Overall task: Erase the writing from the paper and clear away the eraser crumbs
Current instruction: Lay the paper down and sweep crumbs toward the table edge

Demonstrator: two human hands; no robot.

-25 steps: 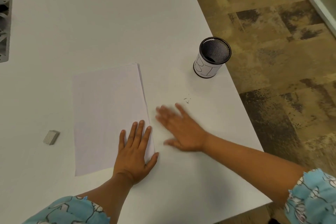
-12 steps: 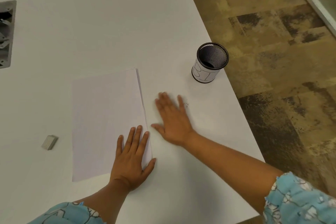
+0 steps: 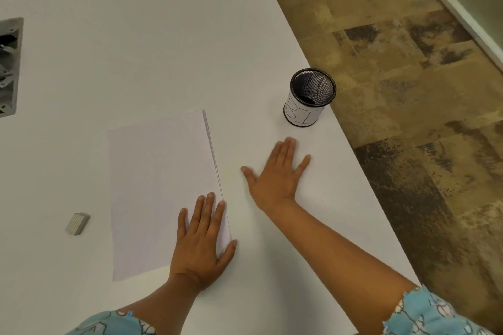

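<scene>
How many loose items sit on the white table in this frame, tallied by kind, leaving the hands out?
Paper stack: 1
Eraser: 1
Black mesh cup: 1
Total: 3
No crumbs can be made out on the table at this resolution.

- Left hand (image 3: pixel 200 236) lies flat, palm down, fingers straight and close together, thumb out.
- Right hand (image 3: pixel 276 175) reaches forward, flat, fingers spread, forearm bare.
</scene>
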